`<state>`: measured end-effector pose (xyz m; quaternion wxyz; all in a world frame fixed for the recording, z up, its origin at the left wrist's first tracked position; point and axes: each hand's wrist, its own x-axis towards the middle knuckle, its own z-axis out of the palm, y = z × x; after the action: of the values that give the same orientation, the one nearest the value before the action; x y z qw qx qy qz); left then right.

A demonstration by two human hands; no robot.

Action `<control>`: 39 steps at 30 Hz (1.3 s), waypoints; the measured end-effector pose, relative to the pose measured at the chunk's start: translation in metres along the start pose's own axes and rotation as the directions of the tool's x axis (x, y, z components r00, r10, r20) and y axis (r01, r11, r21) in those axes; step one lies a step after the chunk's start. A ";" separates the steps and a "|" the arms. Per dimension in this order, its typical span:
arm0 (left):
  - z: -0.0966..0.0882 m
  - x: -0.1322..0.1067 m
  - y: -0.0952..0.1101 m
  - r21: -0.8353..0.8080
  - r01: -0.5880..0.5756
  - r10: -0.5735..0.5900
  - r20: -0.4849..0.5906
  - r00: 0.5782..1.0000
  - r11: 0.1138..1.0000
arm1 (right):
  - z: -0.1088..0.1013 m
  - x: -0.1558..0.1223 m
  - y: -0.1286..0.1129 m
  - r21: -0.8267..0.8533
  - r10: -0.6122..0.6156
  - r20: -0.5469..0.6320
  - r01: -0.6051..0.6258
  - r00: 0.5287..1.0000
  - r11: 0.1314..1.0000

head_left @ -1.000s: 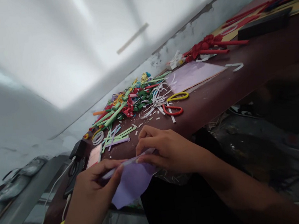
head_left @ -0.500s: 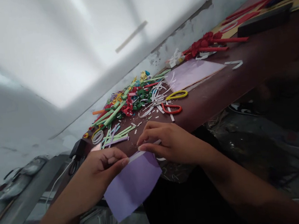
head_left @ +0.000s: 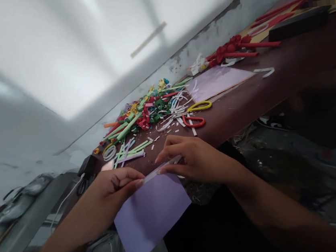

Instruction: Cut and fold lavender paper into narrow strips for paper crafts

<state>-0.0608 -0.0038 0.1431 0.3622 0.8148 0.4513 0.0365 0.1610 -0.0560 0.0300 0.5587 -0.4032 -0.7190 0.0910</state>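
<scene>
A sheet of purple paper (head_left: 153,212) hangs down between my two hands, at the near edge of the table. Along its top edge runs a narrow pale band, a fold or a strip. My left hand (head_left: 117,188) pinches the left end of that edge between thumb and fingers. On the right end, my right hand (head_left: 190,160) closes thumb and curled fingers on the same edge. Beyond the right hand lie scissors with one yellow and one red handle loop (head_left: 194,121), their blades among white paper strips (head_left: 178,105).
A pile of coloured paper pieces (head_left: 145,114) lies against the wall. Nearer are green and purple strips (head_left: 131,152). Flat lilac sheets (head_left: 217,80), red paper flowers (head_left: 229,50) and a dark block (head_left: 298,23) are farther right. A white cable (head_left: 64,200) hangs at left.
The purple paper's hanging part has swung lower and spread out flatter, showing more of its surface. Both hands keep their pinch on the top edge, nearly in the same place.
</scene>
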 end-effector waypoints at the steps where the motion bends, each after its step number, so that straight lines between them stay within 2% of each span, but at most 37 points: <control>1: 0.000 -0.001 0.000 -0.001 0.001 -0.001 0.004 1.000 1.000 | 0.000 0.000 0.001 0.030 -0.004 -0.001 0.004 1.000 1.000; 5: -0.001 -0.001 0.001 0.023 -0.008 0.008 -0.012 1.000 1.000 | 0.001 0.001 0.004 0.113 0.002 0.017 -0.004 1.000 0.994; 11: 0.004 0.000 0.005 0.016 -0.012 0.013 -0.025 1.000 1.000 | 0.001 0.002 -0.001 0.032 0.062 0.009 -0.062 0.998 0.998; 15: 0.004 -0.002 0.007 0.005 0.003 -0.003 -0.033 0.999 1.000 | 0.001 0.003 0.000 0.055 0.065 0.020 -0.066 0.998 0.996; 20: 0.001 -0.003 0.001 0.002 0.029 -0.029 -0.011 1.000 1.000 | 0.001 0.004 0.003 0.078 0.064 0.023 -0.066 0.998 0.995; 25: -0.001 -0.002 -0.007 -0.036 0.034 -0.035 -0.012 0.999 0.999 | 0.003 0.004 0.005 0.016 0.066 0.020 -0.066 0.998 0.998; 29: 0.000 -0.003 -0.008 -0.048 0.005 -0.006 -0.015 1.000 0.999 | 0.005 0.004 0.006 0.008 0.038 0.007 -0.038 0.999 0.999; 34: 0.009 0.004 0.000 0.005 -0.031 0.030 0.056 0.998 1.000 | 0.010 0.006 0.004 -0.064 -0.021 0.061 0.025 0.998 0.998; 37: 0.015 0.012 0.000 -0.062 -0.043 0.048 0.069 0.997 0.997 | 0.011 0.007 0.002 0.027 -0.062 0.081 0.059 0.995 0.998; 39: 0.017 0.017 -0.003 -0.173 -0.073 0.092 0.100 0.991 0.982 | 0.010 0.007 0.002 0.124 -0.069 0.036 0.064 0.997 0.990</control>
<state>-0.0464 0.0002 0.1242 0.4519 0.8000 0.3922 0.0455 0.1525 -0.0471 0.0304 0.5706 -0.3419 -0.7362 0.1243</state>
